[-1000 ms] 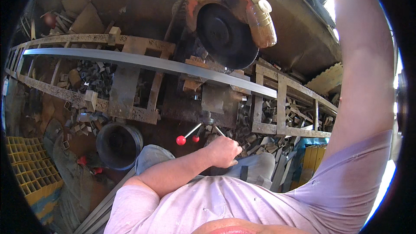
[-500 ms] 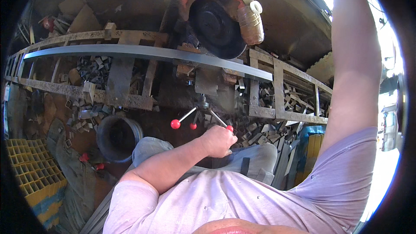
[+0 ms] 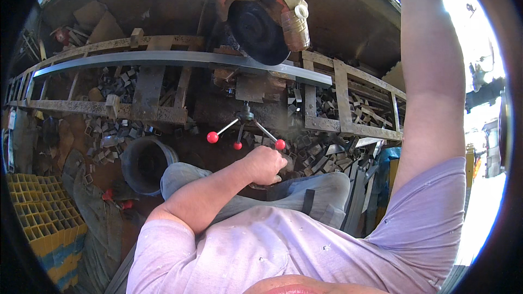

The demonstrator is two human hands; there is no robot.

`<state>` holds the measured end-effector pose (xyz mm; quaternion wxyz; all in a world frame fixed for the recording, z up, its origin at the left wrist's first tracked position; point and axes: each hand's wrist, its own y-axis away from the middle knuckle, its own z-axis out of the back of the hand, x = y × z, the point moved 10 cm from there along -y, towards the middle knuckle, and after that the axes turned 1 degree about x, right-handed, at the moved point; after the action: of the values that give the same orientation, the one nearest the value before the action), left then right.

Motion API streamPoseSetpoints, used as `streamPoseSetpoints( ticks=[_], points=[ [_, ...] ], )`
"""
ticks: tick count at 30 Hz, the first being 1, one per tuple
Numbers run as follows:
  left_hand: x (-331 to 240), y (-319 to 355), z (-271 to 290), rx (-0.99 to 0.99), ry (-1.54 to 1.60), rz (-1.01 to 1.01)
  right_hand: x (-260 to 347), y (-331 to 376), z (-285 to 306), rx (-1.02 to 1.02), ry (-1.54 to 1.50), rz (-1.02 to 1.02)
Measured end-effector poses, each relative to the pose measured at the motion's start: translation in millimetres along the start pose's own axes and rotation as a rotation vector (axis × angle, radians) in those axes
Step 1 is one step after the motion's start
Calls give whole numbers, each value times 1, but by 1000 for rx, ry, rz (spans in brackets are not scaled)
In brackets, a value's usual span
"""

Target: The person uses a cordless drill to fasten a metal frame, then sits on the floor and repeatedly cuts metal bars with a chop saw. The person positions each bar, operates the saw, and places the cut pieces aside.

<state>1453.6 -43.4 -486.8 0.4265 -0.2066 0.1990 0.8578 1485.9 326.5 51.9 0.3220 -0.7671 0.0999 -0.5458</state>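
A three-spoke vise handle (image 3: 243, 122) with red knobs sticks out below a rusty chop saw (image 3: 260, 19). The saw's dark disc hangs just over a long grey steel bar (image 3: 163, 59), which lies across the rusty frame (image 3: 348, 98). My left hand (image 3: 265, 164) is curled into a fist against the lower right red knob (image 3: 279, 144). My right arm (image 3: 430, 76) reaches straight up past the saw. Its hand is cut off by the top edge of the picture.
Several short metal offcuts (image 3: 120, 79) litter the bench under the frame and on the right (image 3: 365, 111). A dark round bucket (image 3: 146, 163) stands on the floor to my left, with yellow grid crates (image 3: 38, 212) beyond it. My grey-trousered knees (image 3: 305, 190) sit under the handle.
The spoked handle has turned, so a red knob now sits right at my left fist. The left hand stayed on the handle. The right arm remains raised.
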Motion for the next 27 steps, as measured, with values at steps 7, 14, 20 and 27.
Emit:
streamPoseSetpoints(
  ticks=[7, 14, 20, 27],
  points=[
    [4, 0, 2, 17, -11, 31, 0, 2, 15, -51, -29, -17],
    [7, -1, 3, -11, -2, 24, -1, 12, 20, -84, -34, -25],
    [12, -3, 3, -32, 12, 31, 3, 42, -4, -61, -14, 35],
    [13, -4, 6, -20, -5, 38, 6, 10, 33, -24, 1, 70]
  ],
)
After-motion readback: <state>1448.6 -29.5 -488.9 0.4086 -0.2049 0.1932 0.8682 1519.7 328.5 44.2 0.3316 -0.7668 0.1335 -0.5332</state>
